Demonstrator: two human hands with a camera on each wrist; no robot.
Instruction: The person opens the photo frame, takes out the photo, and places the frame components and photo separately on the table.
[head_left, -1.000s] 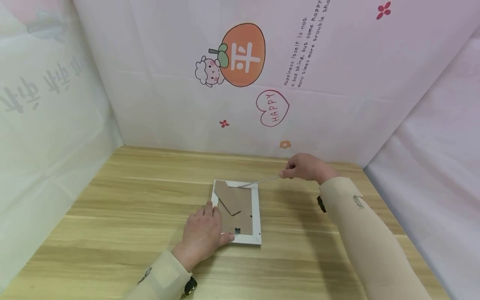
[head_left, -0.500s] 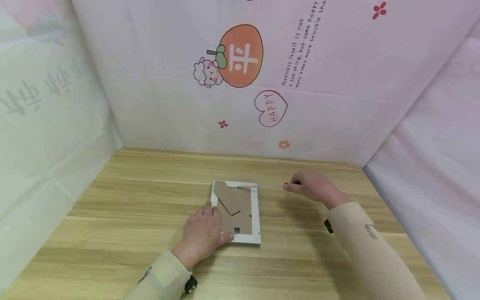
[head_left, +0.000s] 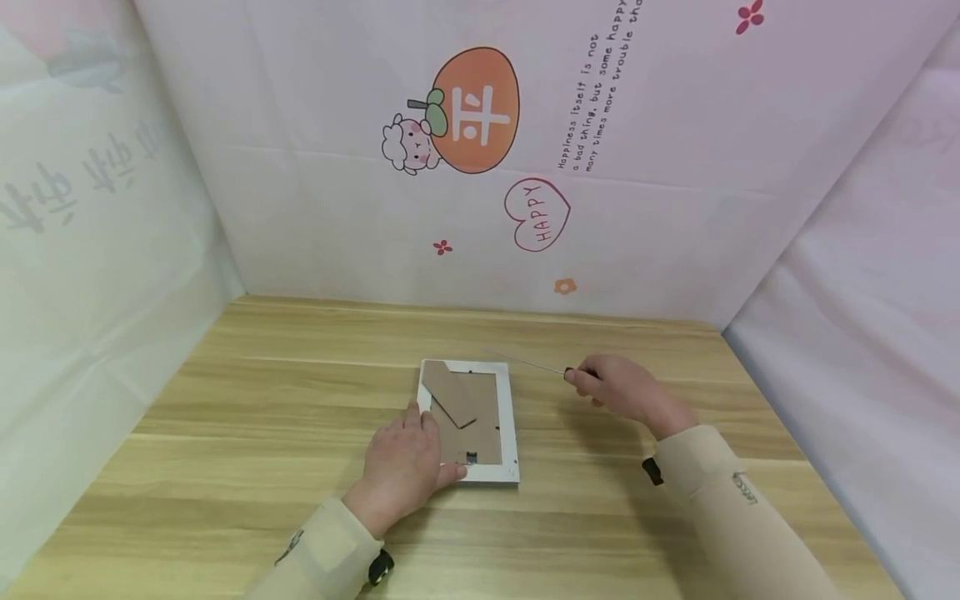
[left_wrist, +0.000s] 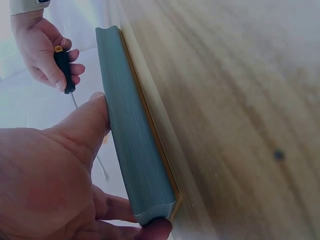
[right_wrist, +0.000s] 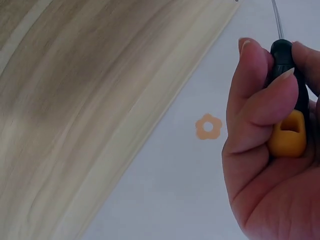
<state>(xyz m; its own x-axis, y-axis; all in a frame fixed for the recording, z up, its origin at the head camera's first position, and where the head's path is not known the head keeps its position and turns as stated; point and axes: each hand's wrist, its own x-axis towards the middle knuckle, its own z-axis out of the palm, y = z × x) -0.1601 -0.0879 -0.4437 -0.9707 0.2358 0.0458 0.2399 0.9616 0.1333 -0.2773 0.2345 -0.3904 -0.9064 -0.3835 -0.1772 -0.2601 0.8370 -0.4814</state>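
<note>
A white picture frame (head_left: 508, 433) lies face down, its brown backing board (head_left: 483, 400) and slanted stand leg (head_left: 448, 392) showing. My left hand (head_left: 401, 467) holds it at the near left corner, thumb on the near edge and fingers along the left side. The left wrist view shows the frame's edge (left_wrist: 131, 125) between thumb and fingers. To the right of the frame, my right hand (head_left: 622, 387) grips a screwdriver (right_wrist: 287, 132) with a dark handle and yellow end. Its thin shaft (head_left: 528, 362) points left, the tip just past the frame's far edge in the head view.
Small dark tabs sit around the backing board, with a metal hanger (head_left: 471, 457) near its near edge. The wooden table (head_left: 247, 417) meets a printed white cloth (head_left: 337, 225) behind, and plain cloth hangs at both sides.
The screwdriver's tip has left the tab at the frame's far edge and swung up and away. My right hand has come lower and slightly right; the left hand keeps its hold.
</note>
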